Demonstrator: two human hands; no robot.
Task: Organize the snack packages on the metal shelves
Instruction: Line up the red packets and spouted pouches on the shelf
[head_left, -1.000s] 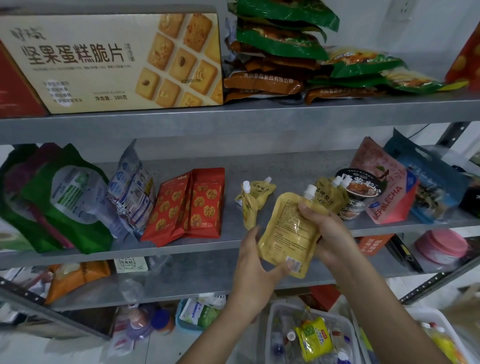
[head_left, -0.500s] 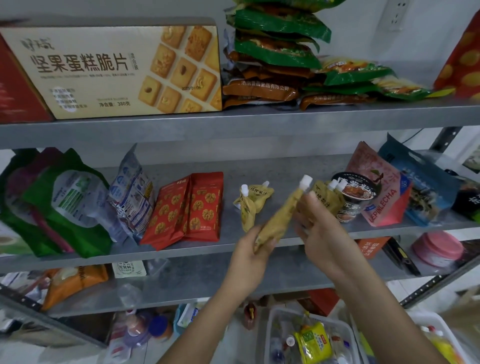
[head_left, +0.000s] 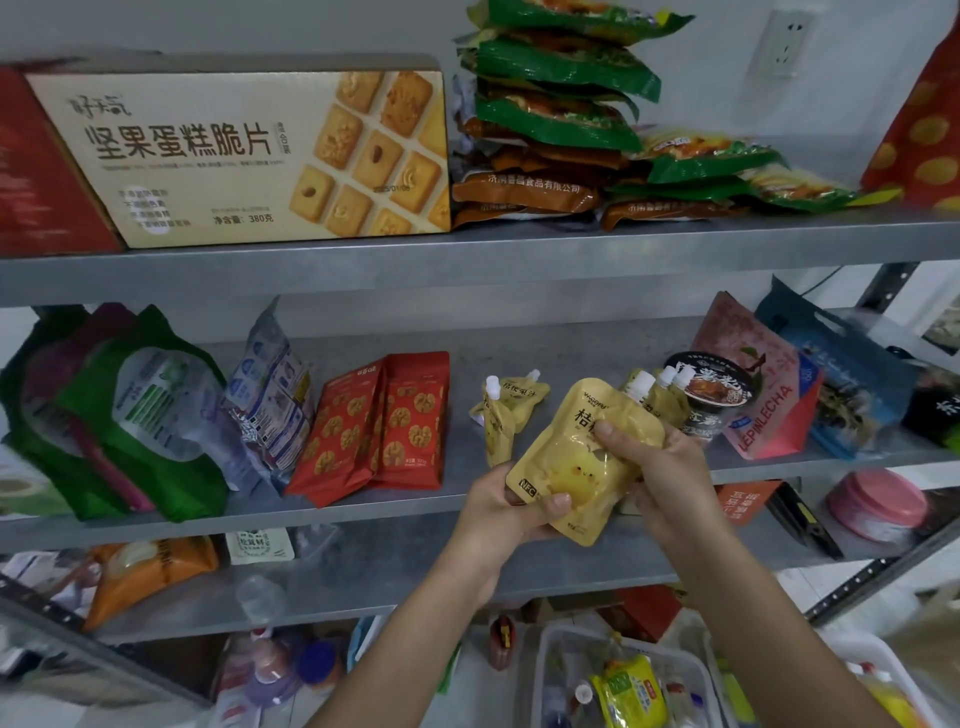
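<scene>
I see left hand (head_left: 506, 512) pinching the bottom, right hand (head_left: 660, 467) gripping the top, of a yellow spouted plastic pouch (head_left: 569, 457), grey metal shelf (head_left: 519, 343) behind, white wall (head_left: 857, 93) beyond.

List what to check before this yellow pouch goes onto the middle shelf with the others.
1. Grip on the yellow pouch: ok; the left hand holds its lower corner, and the right hand pinches its upper part.
2. Front facing outward: ok; the printed face is toward the camera.
3. Landing spot on the middle shelf: ok; bare metal shows between the pouch pair and the pouches beside the noodle cup.
4. Pouch pair tidy: not ok; both sit tilted.
5. Held pouch's cap closed: cannot tell; it merges with the caps behind.
</scene>
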